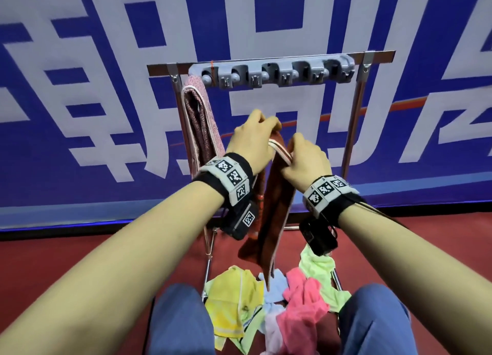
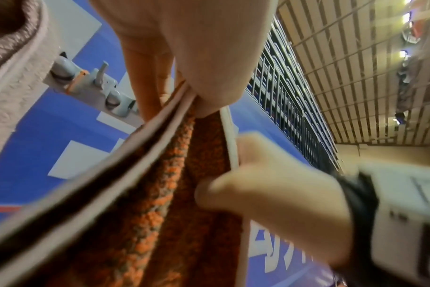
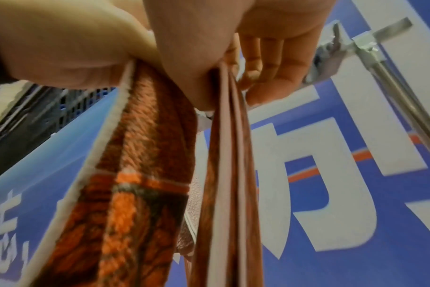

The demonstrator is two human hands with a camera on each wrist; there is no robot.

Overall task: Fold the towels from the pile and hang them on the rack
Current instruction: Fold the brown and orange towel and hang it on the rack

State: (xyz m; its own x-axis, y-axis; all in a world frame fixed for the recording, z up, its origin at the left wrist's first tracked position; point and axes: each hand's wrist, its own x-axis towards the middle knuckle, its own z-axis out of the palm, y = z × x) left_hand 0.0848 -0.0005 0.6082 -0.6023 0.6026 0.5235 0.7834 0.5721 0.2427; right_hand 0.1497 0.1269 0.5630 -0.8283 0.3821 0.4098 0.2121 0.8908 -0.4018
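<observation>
Both hands hold a rust-red towel (image 1: 274, 203) with a cream edge band in front of the metal rack (image 1: 266, 63). It hangs folded lengthwise down toward the pile. My left hand (image 1: 255, 139) pinches its top edge, and my right hand (image 1: 303, 160) grips the same edge just to the right. The left wrist view shows the thumb pressing the towel's (image 2: 160, 194) cream hem. In the right wrist view the towel (image 3: 135, 174) hangs in layers from the fingers. A pink speckled towel (image 1: 199, 120) is draped over the rack's left end.
A grey hook strip (image 1: 274, 71) is fixed to the rack's top bar. A pile of towels (image 1: 279, 298), yellow, pink, green and pale blue, lies below between my knees. Behind the rack stands a blue banner with white characters (image 1: 106, 88). The floor is red.
</observation>
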